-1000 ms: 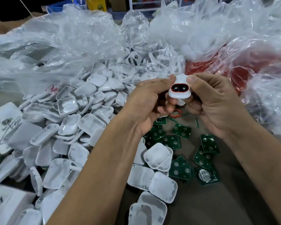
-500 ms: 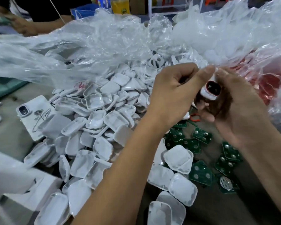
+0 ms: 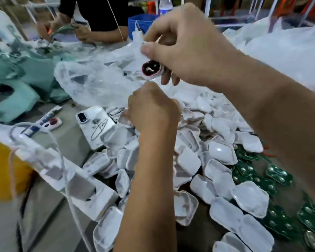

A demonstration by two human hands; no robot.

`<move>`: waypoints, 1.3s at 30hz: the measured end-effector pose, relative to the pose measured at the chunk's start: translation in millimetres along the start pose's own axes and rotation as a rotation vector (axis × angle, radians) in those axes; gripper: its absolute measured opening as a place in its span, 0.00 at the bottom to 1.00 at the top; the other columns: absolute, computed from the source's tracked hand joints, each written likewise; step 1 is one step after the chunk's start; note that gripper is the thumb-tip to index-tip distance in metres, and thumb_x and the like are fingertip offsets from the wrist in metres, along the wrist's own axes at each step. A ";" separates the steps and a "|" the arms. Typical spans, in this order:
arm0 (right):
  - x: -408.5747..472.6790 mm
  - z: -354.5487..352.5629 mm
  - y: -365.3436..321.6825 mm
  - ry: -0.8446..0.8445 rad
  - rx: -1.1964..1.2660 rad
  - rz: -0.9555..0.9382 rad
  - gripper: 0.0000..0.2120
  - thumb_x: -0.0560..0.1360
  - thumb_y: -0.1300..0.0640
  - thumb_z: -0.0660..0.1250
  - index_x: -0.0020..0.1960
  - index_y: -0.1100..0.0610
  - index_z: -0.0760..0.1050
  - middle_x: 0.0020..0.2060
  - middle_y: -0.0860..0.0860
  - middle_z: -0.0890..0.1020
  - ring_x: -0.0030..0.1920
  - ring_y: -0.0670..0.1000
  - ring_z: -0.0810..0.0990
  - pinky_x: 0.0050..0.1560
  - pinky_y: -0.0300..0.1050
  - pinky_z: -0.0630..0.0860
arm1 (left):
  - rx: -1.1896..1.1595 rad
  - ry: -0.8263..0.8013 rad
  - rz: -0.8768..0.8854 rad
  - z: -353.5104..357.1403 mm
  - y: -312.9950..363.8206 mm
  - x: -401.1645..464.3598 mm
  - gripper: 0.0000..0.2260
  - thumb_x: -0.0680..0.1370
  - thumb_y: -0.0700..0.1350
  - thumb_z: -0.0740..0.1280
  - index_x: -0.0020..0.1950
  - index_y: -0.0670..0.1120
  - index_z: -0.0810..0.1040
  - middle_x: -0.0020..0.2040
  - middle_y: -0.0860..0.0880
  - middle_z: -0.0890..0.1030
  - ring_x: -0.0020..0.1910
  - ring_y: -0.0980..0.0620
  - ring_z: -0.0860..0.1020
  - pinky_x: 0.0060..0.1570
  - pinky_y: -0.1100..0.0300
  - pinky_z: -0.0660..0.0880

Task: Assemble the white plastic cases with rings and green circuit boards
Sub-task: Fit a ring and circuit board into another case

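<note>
The heap of loose white shells (image 3: 185, 160) below is the worry: if the raised piece slips, I reckon it would vanish among its lookalikes, and the red ring could pop free. The green boards (image 3: 273, 180) lie at four o'clock of that heap. The right hand (image 3: 187, 46) is curled, thumb and fingers pinching the white case (image 3: 151, 70), ring side facing us, at twelve o'clock above the heap. The left hand (image 3: 151, 110) sits just under it, fist closed; whether it holds anything I cannot tell.
</note>
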State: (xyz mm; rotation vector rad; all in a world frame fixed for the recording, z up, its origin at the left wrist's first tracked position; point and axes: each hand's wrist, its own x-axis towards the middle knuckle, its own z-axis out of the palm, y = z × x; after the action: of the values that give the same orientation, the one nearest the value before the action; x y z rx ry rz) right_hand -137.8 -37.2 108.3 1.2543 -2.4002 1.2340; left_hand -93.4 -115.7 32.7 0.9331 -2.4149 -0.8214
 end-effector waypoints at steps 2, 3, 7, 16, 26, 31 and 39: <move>26.0 13.3 10.2 -0.136 -0.016 0.133 0.08 0.83 0.57 0.69 0.52 0.61 0.84 0.38 0.55 0.85 0.32 0.50 0.85 0.32 0.40 0.80 | -0.009 0.040 0.030 -2.0 -1.7 -1.0 0.05 0.75 0.42 0.65 0.49 0.43 0.76 0.52 0.43 0.83 0.54 0.38 0.80 0.43 0.55 0.67; 35.7 17.9 16.4 -0.174 -0.005 0.200 0.07 0.82 0.59 0.69 0.52 0.61 0.84 0.41 0.58 0.86 0.35 0.54 0.87 0.33 0.41 0.81 | -0.008 0.033 0.039 -2.5 -2.1 1.8 0.05 0.75 0.42 0.66 0.49 0.43 0.77 0.51 0.43 0.82 0.52 0.38 0.79 0.40 0.56 0.66; 52.1 25.0 36.8 -0.206 0.026 0.348 0.07 0.82 0.60 0.69 0.58 0.60 0.82 0.47 0.59 0.85 0.43 0.58 0.88 0.38 0.45 0.85 | -0.067 0.054 0.104 -7.4 -2.1 6.9 0.07 0.73 0.42 0.68 0.48 0.46 0.83 0.38 0.49 0.78 0.39 0.43 0.76 0.29 0.58 0.67; 35.0 -1.4 59.6 -0.071 -0.154 0.222 0.25 0.85 0.56 0.62 0.81 0.52 0.63 0.65 0.56 0.80 0.62 0.55 0.79 0.62 0.47 0.77 | -0.635 -0.473 0.264 -24.2 14.2 -8.7 0.11 0.72 0.35 0.77 0.32 0.45 0.83 0.29 0.49 0.81 0.26 0.57 0.75 0.29 0.64 0.72; -74.7 -66.2 62.5 0.218 0.076 0.275 0.06 0.81 0.63 0.69 0.54 0.59 0.85 0.43 0.52 0.88 0.42 0.49 0.87 0.40 0.43 0.84 | -0.466 0.511 0.514 -6.2 43.0 -35.2 0.07 0.76 0.47 0.66 0.45 0.46 0.82 0.39 0.54 0.82 0.33 0.55 0.79 0.39 0.53 0.77; -145.2 -121.5 63.6 0.221 -0.170 0.441 0.03 0.80 0.60 0.72 0.49 0.57 0.85 0.37 0.51 0.87 0.34 0.47 0.86 0.37 0.44 0.83 | -0.707 0.496 0.819 15.3 68.9 -78.3 0.06 0.78 0.39 0.62 0.48 0.43 0.79 0.43 0.48 0.81 0.32 0.54 0.77 0.27 0.60 0.65; -254.4 -242.3 49.3 0.153 -0.633 0.910 0.13 0.76 0.53 0.75 0.33 0.49 0.83 0.26 0.45 0.83 0.28 0.45 0.83 0.35 0.45 0.78 | -0.640 -0.448 1.154 55.6 154.5 -180.4 0.07 0.72 0.36 0.68 0.44 0.45 0.83 0.38 0.53 0.83 0.36 0.53 0.80 0.39 0.53 0.77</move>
State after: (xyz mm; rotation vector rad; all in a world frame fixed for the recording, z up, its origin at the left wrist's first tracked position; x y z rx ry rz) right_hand -65.2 310.0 113.1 -0.1372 -2.9399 0.5242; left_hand -72.2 125.5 62.7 -0.8970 -2.1953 -1.2048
